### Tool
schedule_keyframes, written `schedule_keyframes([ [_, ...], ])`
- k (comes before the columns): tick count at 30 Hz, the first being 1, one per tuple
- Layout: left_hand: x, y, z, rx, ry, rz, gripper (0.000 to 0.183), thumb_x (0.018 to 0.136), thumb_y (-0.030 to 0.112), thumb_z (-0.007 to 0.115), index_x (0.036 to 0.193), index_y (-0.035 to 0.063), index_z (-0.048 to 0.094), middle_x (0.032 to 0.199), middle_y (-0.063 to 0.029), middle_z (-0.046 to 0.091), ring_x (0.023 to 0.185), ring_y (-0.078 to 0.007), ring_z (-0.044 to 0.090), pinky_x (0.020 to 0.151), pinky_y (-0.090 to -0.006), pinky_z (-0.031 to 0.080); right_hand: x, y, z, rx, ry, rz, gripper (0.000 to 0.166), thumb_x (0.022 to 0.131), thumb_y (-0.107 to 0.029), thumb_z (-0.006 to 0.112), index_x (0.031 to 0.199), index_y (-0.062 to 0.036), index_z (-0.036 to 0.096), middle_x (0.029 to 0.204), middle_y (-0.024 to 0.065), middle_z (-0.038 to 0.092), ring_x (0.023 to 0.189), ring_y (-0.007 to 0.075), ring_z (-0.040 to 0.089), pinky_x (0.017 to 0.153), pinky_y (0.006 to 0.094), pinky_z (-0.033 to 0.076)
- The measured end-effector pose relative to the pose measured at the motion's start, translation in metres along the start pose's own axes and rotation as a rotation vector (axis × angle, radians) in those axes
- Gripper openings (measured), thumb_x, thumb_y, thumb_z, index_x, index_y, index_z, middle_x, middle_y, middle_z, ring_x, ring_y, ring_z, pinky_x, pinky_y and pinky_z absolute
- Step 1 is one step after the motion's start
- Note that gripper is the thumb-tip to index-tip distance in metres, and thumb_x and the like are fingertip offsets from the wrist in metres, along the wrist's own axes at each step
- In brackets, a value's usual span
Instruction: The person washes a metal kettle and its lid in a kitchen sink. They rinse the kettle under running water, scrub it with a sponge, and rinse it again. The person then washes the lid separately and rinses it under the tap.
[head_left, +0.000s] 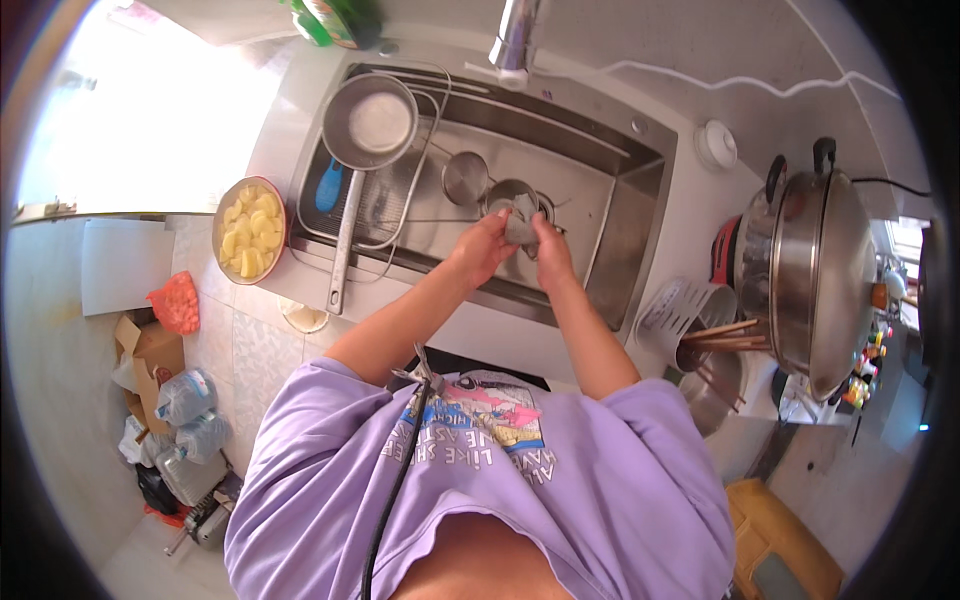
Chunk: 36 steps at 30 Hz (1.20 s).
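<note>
My left hand (482, 244) and my right hand (550, 247) together hold a crumpled grey cloth (520, 223) over the steel sink (577, 169). Just beyond the cloth, a round metal cup or strainer (512, 193) is partly hidden by it. A small round metal bowl or ladle (465, 178) rests in the sink to the left. At the sink's left side stands a wire drain basket (390, 241) with a saucepan (379, 124) on top, its long handle reaching over the front edge. A blue utensil (329, 185) lies in the tray beneath.
A bowl of cut yellow potato pieces (250, 231) stands on the left counter edge. The faucet (514, 41) hangs over the sink's back. To the right are a perforated utensil holder (686, 319) with chopsticks, a large lidded steel pot (814, 277) and a white lidded dish (716, 144).
</note>
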<state>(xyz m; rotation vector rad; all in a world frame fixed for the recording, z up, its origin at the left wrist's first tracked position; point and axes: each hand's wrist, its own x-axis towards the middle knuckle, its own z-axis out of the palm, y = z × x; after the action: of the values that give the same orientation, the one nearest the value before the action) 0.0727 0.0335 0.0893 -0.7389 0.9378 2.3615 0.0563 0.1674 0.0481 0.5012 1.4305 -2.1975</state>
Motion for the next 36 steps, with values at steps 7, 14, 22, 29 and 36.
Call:
schedule_keyframes([
  [7, -0.032, 0.050, 0.001, 0.303, -0.014, 0.253, 0.054, 0.085, 0.032, 0.045, 0.130, 0.0097, 0.025, 0.125, -0.0030, 0.037, 0.107, -0.0136, 0.038, 0.082, -0.0285, 0.033, -0.008, -0.056, 0.076, -0.624, -0.136, -0.260, 0.034, 0.078, -0.010, 0.049, 0.112, -0.0063, 0.048, 0.104, 0.0084, 0.054, 0.085, 0.0176, 0.053, 0.072, 0.0278, 0.043],
  [14, -0.061, 0.114, -0.029, 0.512, -0.084, 0.345, 0.047, 0.085, 0.033, 0.046, 0.125, 0.0107, 0.034, 0.122, -0.0029, 0.042, 0.109, -0.0142, 0.040, 0.087, -0.0323, 0.031, 0.048, -0.080, 0.072, -1.021, 0.019, -0.626, 0.025, 0.072, -0.007, 0.053, 0.098, -0.0045, 0.053, 0.091, 0.0141, 0.058, 0.080, 0.0254, 0.056, 0.071, 0.0310, 0.043],
  [22, -0.039, 0.195, -0.098, 0.682, 0.142, 0.765, 0.027, 0.083, 0.019, 0.048, 0.107, 0.0071, 0.052, 0.102, -0.0011, 0.055, 0.092, -0.0122, 0.051, 0.079, -0.0265, 0.038, 0.085, -0.076, 0.069, -0.913, 0.156, -0.425, 0.028, 0.071, -0.008, 0.056, 0.098, -0.0058, 0.053, 0.091, 0.0071, 0.057, 0.080, 0.0206, 0.055, 0.061, 0.0308, 0.045],
  [29, -0.035, 0.378, -0.074, 1.142, 0.413, 1.616, 0.029, 0.079, 0.009, 0.045, 0.107, 0.0059, 0.052, 0.105, -0.0153, 0.053, 0.097, -0.0296, 0.050, 0.084, -0.0331, 0.039, 0.085, -0.118, 0.231, -0.103, -0.084, -0.235, 0.034, 0.075, -0.007, 0.053, 0.108, -0.0070, 0.048, 0.095, 0.0047, 0.055, 0.077, 0.0134, 0.055, 0.050, 0.0269, 0.047],
  [36, -0.014, 0.494, -0.052, 1.549, 0.311, 1.229, 0.041, 0.073, 0.000, 0.035, 0.109, 0.0092, 0.053, 0.119, -0.0061, 0.046, 0.108, -0.0210, 0.045, 0.090, -0.0279, 0.035, 0.158, -0.152, 0.367, 0.235, -0.217, -0.194, 0.029, 0.079, -0.005, 0.045, 0.108, -0.0008, 0.045, 0.095, 0.0108, 0.054, 0.079, 0.0215, 0.055, 0.062, 0.0356, 0.051],
])
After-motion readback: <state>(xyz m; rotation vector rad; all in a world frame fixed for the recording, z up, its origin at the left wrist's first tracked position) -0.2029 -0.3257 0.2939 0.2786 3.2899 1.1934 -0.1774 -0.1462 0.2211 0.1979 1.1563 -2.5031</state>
